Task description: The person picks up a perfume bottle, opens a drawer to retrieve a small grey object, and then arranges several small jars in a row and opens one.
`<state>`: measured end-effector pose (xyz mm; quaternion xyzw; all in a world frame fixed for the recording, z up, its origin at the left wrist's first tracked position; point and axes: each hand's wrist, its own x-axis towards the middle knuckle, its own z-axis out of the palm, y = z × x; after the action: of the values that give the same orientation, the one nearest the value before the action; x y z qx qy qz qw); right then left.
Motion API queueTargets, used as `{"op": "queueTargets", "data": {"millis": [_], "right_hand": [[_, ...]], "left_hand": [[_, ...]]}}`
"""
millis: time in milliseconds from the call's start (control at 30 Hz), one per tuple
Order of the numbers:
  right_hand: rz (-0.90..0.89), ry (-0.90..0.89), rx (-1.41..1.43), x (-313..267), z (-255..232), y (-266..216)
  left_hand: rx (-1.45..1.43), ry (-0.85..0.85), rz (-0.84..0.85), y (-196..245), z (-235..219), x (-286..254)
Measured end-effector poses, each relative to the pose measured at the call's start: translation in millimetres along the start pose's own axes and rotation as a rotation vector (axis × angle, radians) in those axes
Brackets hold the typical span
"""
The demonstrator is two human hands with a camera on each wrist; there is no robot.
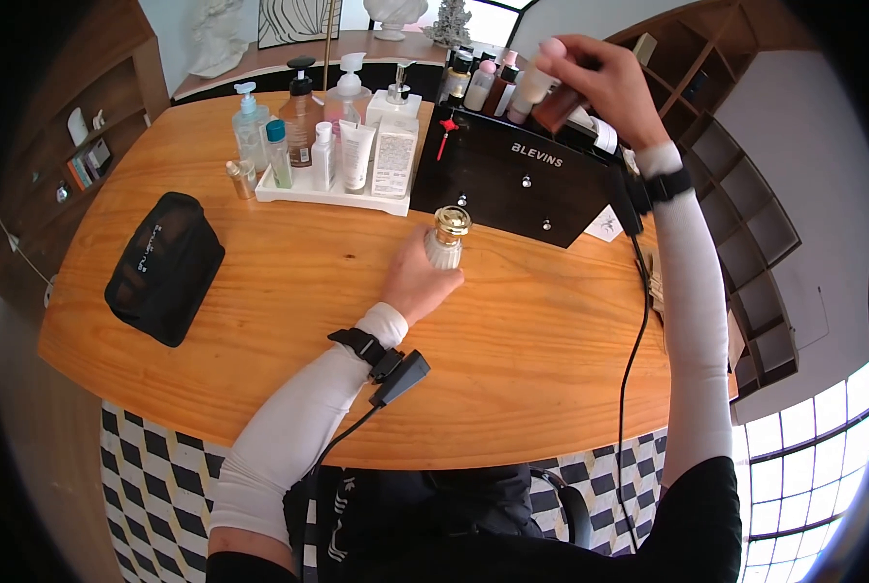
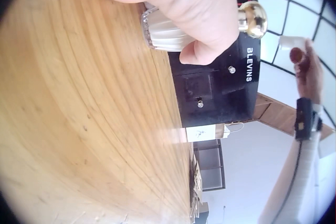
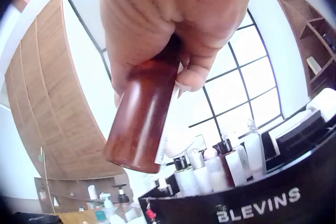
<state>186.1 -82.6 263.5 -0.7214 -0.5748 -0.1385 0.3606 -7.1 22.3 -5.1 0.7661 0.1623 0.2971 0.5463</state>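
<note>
My left hand point(image 1: 421, 282) grips a ribbed clear glass bottle with a round gold cap point(image 1: 453, 222), upright at the tabletop in front of the black box. The left wrist view shows the bottle's pale ribbed base point(image 2: 167, 32) below my fingers. Raised over the black BLEVINS box point(image 1: 497, 160), my right hand point(image 1: 604, 85) holds a brown bottle point(image 3: 143, 116) by its neck, base down and tilted. A pale bottle with a pink cap point(image 1: 552, 49) is at the same hand's fingertips, beside the brown one. Several small bottles point(image 1: 480, 85) stand in the box's open top.
Left of the box, a white tray point(image 1: 332, 198) carries pump bottles, a tube and a carton. A small gold-capped bottle point(image 1: 241, 179) stands beside it. On the table's left lies a black mesh pouch point(image 1: 167, 267). A black cable point(image 1: 638, 340) hangs from my right wrist.
</note>
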Motion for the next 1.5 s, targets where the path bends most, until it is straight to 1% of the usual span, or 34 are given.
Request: {"op": "queueTargets", "data": {"millis": [67, 133, 200, 233, 267, 333, 367, 400, 467, 533, 633, 733, 800, 833, 900, 933, 1000, 1033, 1100, 1133, 1200, 1233, 1300, 1333, 1400, 1500], "right_hand": [[-0.099, 0.029, -0.07, 26.5, 12.5, 22.7], [-0.082, -0.06, -0.054, 45.9, 30.7, 42.2], [-0.009, -0.117, -0.081, 53.4, 50.5, 45.8], [0.021, -0.112, -0.144, 52.6, 57.9, 48.6], [0.019, -0.113, -0.141, 52.7, 63.8, 54.8], [-0.039, -0.111, -0.184, 50.9, 78.0, 73.0], [0.001, -0.158, -0.199, 47.4, 78.3, 69.6], [0.0, -0.16, -0.197, 47.5, 80.3, 72.2], [0.015, -0.264, -0.269, 44.3, 82.4, 80.7], [-0.013, -0.297, -0.265, 46.6, 82.0, 90.4], [-0.006, -0.31, -0.345, 39.3, 70.5, 73.6], [0.013, -0.316, -0.363, 37.9, 64.0, 76.0], [-0.056, -0.294, -0.425, 37.7, 62.8, 81.8], [-0.056, -0.293, -0.425, 38.9, 62.8, 84.5], [-0.106, -0.374, -0.506, 39.3, 62.7, 79.1], [-0.103, -0.373, -0.507, 38.4, 62.1, 76.7], [-0.067, -0.38, -0.665, 38.4, 61.5, 73.1], [-0.068, -0.379, -0.665, 38.4, 61.6, 71.2], [-0.157, -0.339, -0.736, 38.5, 61.8, 73.4], [-0.157, -0.342, -0.736, 40.1, 63.3, 74.6], [-0.412, -0.277, -0.87, 42.4, 67.0, 72.8], [-0.411, -0.276, -0.87, 43.8, 69.0, 71.5], [-0.39, -0.399, -0.848, 47.3, 77.5, 52.7], [-0.39, -0.399, -0.847, 48.8, 86.2, 49.9], [-0.258, -0.55, -0.871, 54.0, 102.0, 52.4], [-0.22, -0.591, -0.831, 58.2, 105.0, 57.3]], "left_hand": [[0.018, 0.005, 0.024, 1.4, -2.2, -0.5], [0.013, 0.009, 0.02, 0.1, -2.0, -0.2], [0.008, 0.012, 0.012, 1.7, -1.8, -1.6], [-0.01, 0.013, 0.007, 2.2, -1.8, -2.3], [-0.028, 0.014, 0.002, 3.1, -2.3, -2.6], [-0.028, 0.013, 0.003, 1.5, -2.4, -1.7], [-0.028, 0.008, 0.004, 2.9, -3.3, -1.7], [-0.028, 0.01, 0.002, 4.2, -4.0, -1.9], [0.0, -0.004, 0.001, 6.2, -4.2, -2.1], [0.002, -0.001, 0.001, 4.9, -3.1, -1.3], [-0.004, -0.009, -0.013, 7.7, -2.9, -1.9], [-0.012, -0.02, -0.026, 9.0, -4.0, -2.2], [-0.009, -0.022, -0.025, 9.5, -4.6, -2.5], [-0.001, -0.019, -0.028, 10.0, -4.7, -2.8], [0.007, -0.019, -0.03, 9.2, -3.8, -2.5], [0.0, -0.025, -0.03, 8.6, -3.5, -2.5], [-0.006, -0.029, -0.027, 10.3, -4.5, -2.3], [0.003, -0.027, -0.031, 11.0, -4.9, -2.6], [0.01, -0.023, -0.037, 11.2, -5.8, -2.9], [0.005, -0.026, -0.033, 11.5, -5.9, -3.0], [-0.001, -0.033, -0.028, 9.9, -4.2, -3.2], [-0.01, -0.036, -0.022, 9.2, -4.1, -2.8], [-0.018, -0.039, -0.016, 8.3, -4.2, -2.3], [-0.017, -0.035, -0.016, 8.4, -4.0, -2.1], [-0.017, -0.029, -0.017, 8.7, -3.8, -2.5], [-0.032, -0.028, -0.022, 8.5, -5.3, -2.8]]}}
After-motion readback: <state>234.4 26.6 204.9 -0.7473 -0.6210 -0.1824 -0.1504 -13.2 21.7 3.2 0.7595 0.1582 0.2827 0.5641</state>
